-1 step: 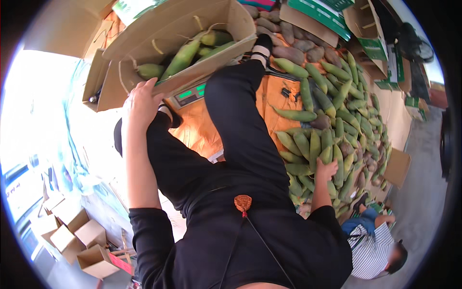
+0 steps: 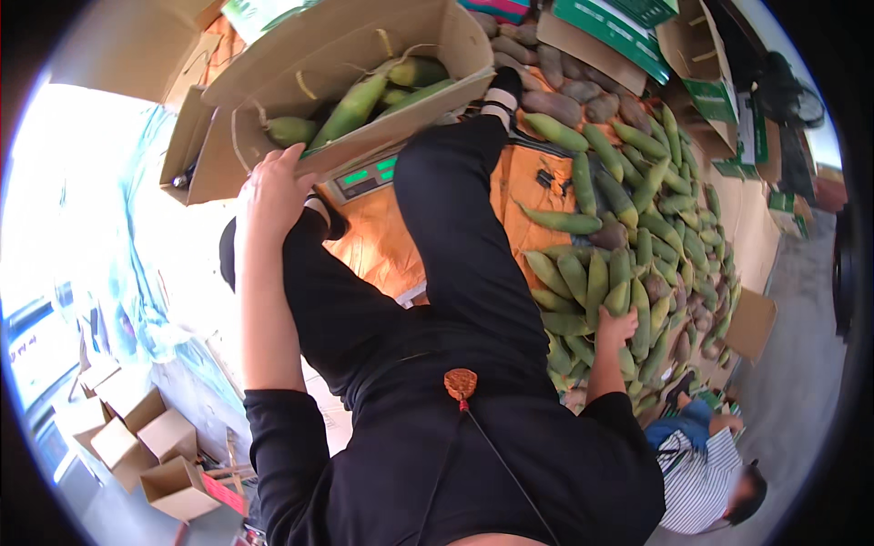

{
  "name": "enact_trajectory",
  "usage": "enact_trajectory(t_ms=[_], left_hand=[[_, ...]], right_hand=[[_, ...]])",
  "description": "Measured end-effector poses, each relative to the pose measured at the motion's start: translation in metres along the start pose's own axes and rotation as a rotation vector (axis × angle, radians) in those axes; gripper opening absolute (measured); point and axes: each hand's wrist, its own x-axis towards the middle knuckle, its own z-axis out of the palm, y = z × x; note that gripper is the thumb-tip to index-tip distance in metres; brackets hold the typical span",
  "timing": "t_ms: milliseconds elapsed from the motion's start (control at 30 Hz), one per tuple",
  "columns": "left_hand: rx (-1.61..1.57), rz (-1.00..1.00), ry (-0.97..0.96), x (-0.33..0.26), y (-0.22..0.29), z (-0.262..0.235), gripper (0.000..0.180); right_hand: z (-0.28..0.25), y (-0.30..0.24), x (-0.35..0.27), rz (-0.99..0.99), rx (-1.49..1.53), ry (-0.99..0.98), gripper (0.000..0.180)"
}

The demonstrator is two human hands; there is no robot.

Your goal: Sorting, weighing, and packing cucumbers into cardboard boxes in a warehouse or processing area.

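Note:
My left hand (image 2: 271, 196) is at the near left rim of an open cardboard box (image 2: 223, 150), its fingers hooked over the edge. Several long green radishes (image 2: 353, 111) lie inside, some with thin tails. Under the box, a scale with a lit green display (image 2: 364, 177) shows between my legs. On my right, my right hand (image 2: 619, 326) reaches into a large heap of green radishes (image 2: 674, 196). Its fingers are closed round one green radish (image 2: 617, 297), whose lower part is hidden by the hand.
Brownish-red roots (image 2: 551, 105) lie along the heap's far side. An orange sheet (image 2: 523, 177) covers the ground. Green-and-white cartons (image 2: 610, 36) stand at the far right. Several empty cardboard boxes (image 2: 168, 437) sit at lower left. Another person (image 2: 706, 473) in a striped shirt is at lower right.
The whole view has shifted slightly. Both hands keep their places, the left on the box rim and the right on the radish.

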Motion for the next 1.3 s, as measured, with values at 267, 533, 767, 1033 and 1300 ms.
enact_trajectory(t_ms=[267,533,767,1033,1300], left_hand=[[0.007,-0.048,-0.02,-0.003,0.004,-0.007,0.043],[0.007,-0.069,-0.024,-0.007,0.0,-0.008,0.043],[-0.016,-0.07,-0.019,-0.01,0.0,-0.011,0.042],[-0.29,-0.003,0.195,0.0,-0.001,-0.024,0.045],[-0.472,-0.186,0.23,-0.005,-0.081,-0.028,0.049]], right_hand=[[-0.017,-0.006,-0.004,-0.147,0.142,-0.198,0.072],[-0.034,-0.073,-0.012,-0.564,0.55,-0.39,0.052],[-0.009,-0.118,-0.019,-0.734,0.563,-0.541,0.048],[0.136,-0.078,-0.018,-0.619,0.252,-0.582,0.067],[0.155,-0.103,-0.053,-0.722,0.089,-0.651,0.059]])
